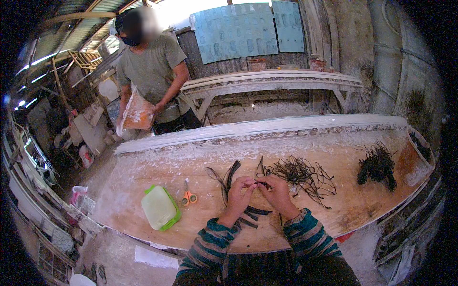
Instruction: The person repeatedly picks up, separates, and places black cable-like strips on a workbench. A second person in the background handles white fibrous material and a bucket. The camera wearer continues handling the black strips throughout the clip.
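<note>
Dark, thin strip (261, 184) pinched between both hands above the wooden worktop (334, 214), at the near middle; left hand (240, 189) curled narrow, fingertips closed on the strip's left end; right hand (275, 190) likewise curled, fingertips touching the strip's right end, knuckles nearly meeting the left hand; striped teal sleeves coming in from the lower edge. Just beyond the right hand, loose tangle of thin dark strands (301, 175) spread flat on the worktop; well to the right, denser black clump (378, 166) near the worktop's end. Under and beside the left hand, several long dark curved strips (229, 177) lying on the wood. Orange-handled scissors (189, 195) left of the hands, blades pointing away; pale box with green lid rim (160, 208) just beside the scissors, nearer the left edge. Across the worktop, another person in a grey-green shirt, holding an orange plastic bag (138, 113) in both hands.
</note>
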The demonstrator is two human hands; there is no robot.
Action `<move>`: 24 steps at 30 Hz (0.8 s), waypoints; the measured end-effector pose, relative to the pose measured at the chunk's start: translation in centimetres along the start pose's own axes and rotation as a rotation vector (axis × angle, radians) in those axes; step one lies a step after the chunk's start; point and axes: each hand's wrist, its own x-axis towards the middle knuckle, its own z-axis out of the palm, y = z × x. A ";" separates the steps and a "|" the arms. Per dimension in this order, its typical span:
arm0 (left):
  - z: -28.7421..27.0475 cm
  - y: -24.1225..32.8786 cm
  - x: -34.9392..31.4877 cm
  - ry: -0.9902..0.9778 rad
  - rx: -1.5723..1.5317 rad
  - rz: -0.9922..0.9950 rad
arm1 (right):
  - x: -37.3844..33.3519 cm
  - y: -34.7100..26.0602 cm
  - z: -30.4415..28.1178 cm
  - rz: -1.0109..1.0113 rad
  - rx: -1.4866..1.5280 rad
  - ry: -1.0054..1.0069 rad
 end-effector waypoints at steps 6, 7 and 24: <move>0.4 0.2 -0.2 0.038 -0.067 -0.002 | -0.1 -0.3 -0.2 0.115 0.053 -0.048; 0.4 0.4 -0.2 0.048 -0.071 0.003 | -0.1 -0.3 -0.3 0.135 0.065 -0.048; -0.3 1.8 0.6 -0.085 -0.079 -0.079 | -0.7 2.7 1.4 0.282 0.462 -0.172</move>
